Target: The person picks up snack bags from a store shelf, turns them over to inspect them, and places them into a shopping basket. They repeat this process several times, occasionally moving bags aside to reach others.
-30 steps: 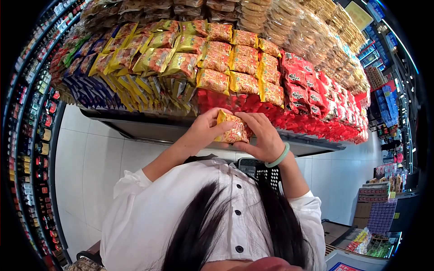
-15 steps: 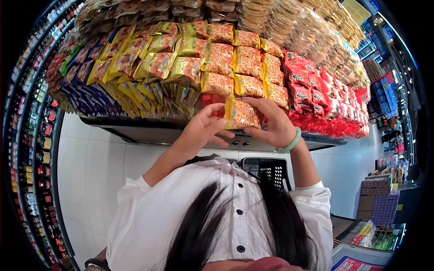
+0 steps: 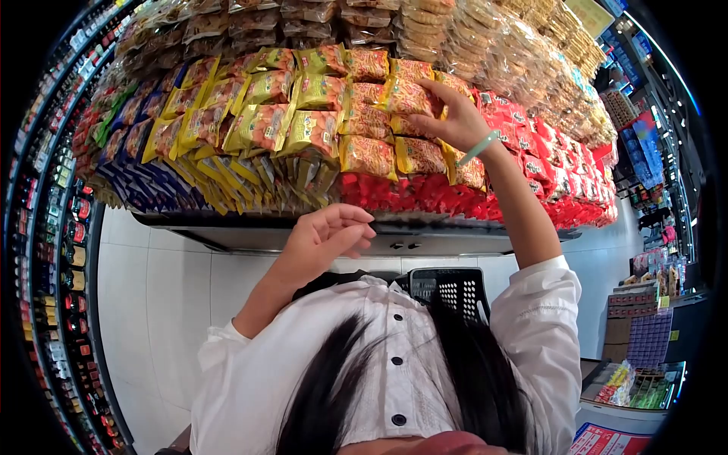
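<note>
My right hand (image 3: 459, 121), a pale green bangle at its wrist, reaches over the stacked snacks. Its thumb and fingers are around the right end of a yellow-and-orange snack packet (image 3: 408, 98), which lies over the rows of matching packets (image 3: 368, 155). The underside of that packet is hidden. Nothing is in my left hand (image 3: 326, 236), which hovers in front of the display's edge with its fingers loosely curled and the thumb apart from them.
Yellow-green packets (image 3: 262, 125) fill the left of the display, red packets (image 3: 523, 136) the right. Clear-wrapped goods (image 3: 425, 30) are piled behind. Below the display's dark edge (image 3: 265, 222) stands a black basket (image 3: 447, 288). Tall bottle shelves (image 3: 72, 258) line the left.
My right hand has carried the packet forward from the front edge onto the rows. My left hand has let go of it and drawn back toward my body.
</note>
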A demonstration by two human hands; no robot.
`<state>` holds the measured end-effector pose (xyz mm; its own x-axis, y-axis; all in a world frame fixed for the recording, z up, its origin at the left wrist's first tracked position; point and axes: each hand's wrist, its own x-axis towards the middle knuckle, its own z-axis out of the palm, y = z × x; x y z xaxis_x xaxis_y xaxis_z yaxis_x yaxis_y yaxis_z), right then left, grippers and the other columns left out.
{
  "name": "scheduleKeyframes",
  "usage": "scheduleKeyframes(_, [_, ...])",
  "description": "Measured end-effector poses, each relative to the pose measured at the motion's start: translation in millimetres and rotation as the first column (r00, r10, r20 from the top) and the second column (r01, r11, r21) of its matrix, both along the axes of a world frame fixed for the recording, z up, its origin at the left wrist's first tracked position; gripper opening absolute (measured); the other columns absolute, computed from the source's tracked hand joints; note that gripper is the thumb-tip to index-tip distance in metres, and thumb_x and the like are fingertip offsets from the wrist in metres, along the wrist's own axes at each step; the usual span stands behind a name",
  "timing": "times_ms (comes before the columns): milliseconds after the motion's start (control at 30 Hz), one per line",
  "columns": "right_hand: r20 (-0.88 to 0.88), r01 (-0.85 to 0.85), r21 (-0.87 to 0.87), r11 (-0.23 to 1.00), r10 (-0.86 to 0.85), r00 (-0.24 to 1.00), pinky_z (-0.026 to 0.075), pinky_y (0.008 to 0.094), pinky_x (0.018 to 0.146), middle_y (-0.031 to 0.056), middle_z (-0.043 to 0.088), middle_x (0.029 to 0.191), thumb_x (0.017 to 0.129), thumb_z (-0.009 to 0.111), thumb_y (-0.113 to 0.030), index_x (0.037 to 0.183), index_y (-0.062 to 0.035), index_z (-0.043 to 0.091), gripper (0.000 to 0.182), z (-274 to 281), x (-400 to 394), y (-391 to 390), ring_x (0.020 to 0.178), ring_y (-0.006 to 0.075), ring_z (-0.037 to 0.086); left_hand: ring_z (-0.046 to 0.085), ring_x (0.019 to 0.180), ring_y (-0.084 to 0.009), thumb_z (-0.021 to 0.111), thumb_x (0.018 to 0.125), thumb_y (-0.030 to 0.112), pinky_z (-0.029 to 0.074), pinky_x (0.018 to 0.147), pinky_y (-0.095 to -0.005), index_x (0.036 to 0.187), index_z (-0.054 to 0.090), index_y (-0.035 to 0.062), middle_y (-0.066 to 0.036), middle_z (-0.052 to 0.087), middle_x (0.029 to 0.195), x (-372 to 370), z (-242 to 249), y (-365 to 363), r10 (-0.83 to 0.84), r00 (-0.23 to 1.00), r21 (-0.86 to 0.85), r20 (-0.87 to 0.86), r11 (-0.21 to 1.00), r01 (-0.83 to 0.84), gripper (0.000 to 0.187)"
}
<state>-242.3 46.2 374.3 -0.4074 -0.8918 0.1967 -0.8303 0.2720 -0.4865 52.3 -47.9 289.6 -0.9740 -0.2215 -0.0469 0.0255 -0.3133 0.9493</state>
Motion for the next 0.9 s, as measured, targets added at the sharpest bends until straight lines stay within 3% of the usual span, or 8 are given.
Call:
scheduleKeyframes(100, [-0.103,-0.094,-0.076,0.993,0.086,0.991,0.045,0.031,0.074,0.0062,0.057,0.087,0.077,0.078,-0.034,0.129,0.0007,0.054,0.067,-10.2,-14.0,-25.1,0.081,0.0158,0.051,0.065,0.091,-0.0134,0.058,0.095,0.012,0.053,0.077,-0.0266,0.117,0.059,0.0002,-0.008,0.067,0.103,6.1,6.9,-12.7,0.006,0.998,-0.05,-0.056,0.999,-0.009,0.025])
scheduleKeyframes(233, [-0.294,-0.132,-0.1,0.986,0.098,0.951,0.048,0.0372,0.087,0.0175,0.062,0.111,0.079,0.075,-0.039,0.13,-0.0004,0.053,0.068,-22.7,-23.1,-50.7,0.099,0.0273,0.059,0.065,0.093,-0.0126,0.057,0.095,0.01,0.052,0.079,-0.0257,0.117,0.058,-0.0009,-0.008,0.067,0.103,13.6,22.9,-28.8,-0.017,0.995,-0.185,-0.095,0.983,-0.001,0.025])
scheduleKeyframes(267, [-0.226,-0.079,-0.001,0.997,0.076,0.971,0.046,0.0413,0.096,0.0214,0.058,0.124,0.08,0.073,-0.041,0.131,-0.0014,0.052,0.069,-19.3,-22.8,-51.9,0.112,0.0342,0.056,0.065,0.093,-0.0122,0.058,0.095,0.009,0.052,0.08,-0.0254,0.117,0.059,-0.0011,-0.008,0.067,0.103,14.5,25.6,-32.8,-0.021,0.995,-0.227,-0.099,0.974,-0.002,0.025])
scheduleKeyframes(500, [-0.316,-0.085,0.037,0.996,0.093,0.944,0.04,0.0421,0.103,0.0212,0.057,0.126,0.081,0.072,-0.04,0.133,-0.0039,0.051,0.067,-33.6,-33.6,-70.3,0.118,0.0377,0.051,0.065,0.092,-0.0112,0.061,0.091,0.005,0.05,0.081,-0.0239,0.111,0.062,-0.0022,-0.007,0.068,0.101,12.5,49.3,-47.5,-0.062,0.993,-0.481,-0.102,0.877,0.006,0.021])
scheduleKeyframes(600, [-0.288,-0.098,0.056,0.994,0.11,0.951,0.04,0.0434,0.103,0.0211,0.057,0.126,0.082,0.071,-0.039,0.134,-0.0064,0.051,0.065,-32.1,-33.6,-71.0,0.118,0.0383,0.051,0.065,0.084,-0.0127,0.067,0.089,0.01,0.052,0.075,-0.0264,0.107,0.063,-0.0013,-0.007,0.068,0.095,4.8,46.0,-51.2,-0.09,0.975,-0.534,-0.204,0.845,-0.034,0.021])
scheduleKeyframes(700, [-0.355,-0.117,0.027,0.993,0.119,0.927,0.039,0.0456,0.103,0.0213,0.057,0.124,0.082,0.07,-0.039,0.134,-0.0098,0.052,0.063,-31.5,-35.3,-69.0,0.118,0.0383,0.051,0.064,0.081,-0.0167,0.068,0.087,0.011,0.051,0.072,-0.0288,0.105,0.063,-0.0007,-0.008,0.066,0.092,-7.5,53.3,-63.8,-0.081,0.962,-0.762,-0.261,0.628,-0.154,0.022])
scheduleKeyframes(733, [-0.36,-0.12,0.034,0.992,0.124,0.925,0.039,0.046,0.103,0.0212,0.057,0.124,0.082,0.069,-0.039,0.135,-0.0107,0.052,0.062,-31.8,-36.6,-69.0,0.118,0.0384,0.051,0.063,0.086,-0.0183,0.066,0.086,0.007,0.051,0.077,-0.0298,0.106,0.064,0.0,-0.01,0.066,0.1,-9.0,60.3,-67.8,-0.073,0.976,-0.801,-0.207,0.585,-0.126,0.02])
scheduleKeyframes(900, [-0.388,-0.111,0.091,0.99,0.138,0.911,0.039,0.0468,0.103,0.021,0.058,0.123,0.082,0.069,-0.039,0.134,-0.0125,0.053,0.06,-30.6,-41.8,-71.1,0.119,0.0391,0.05,0.063,0.092,-0.0273,0.066,0.086,0.009,0.05,0.081,-0.0345,0.104,0.064,-0.0004,-0.012,0.066,0.1,-23.3,61.6,-82.5,-0.059,0.949,-0.872,-0.311,0.415,-0.26,0.021])
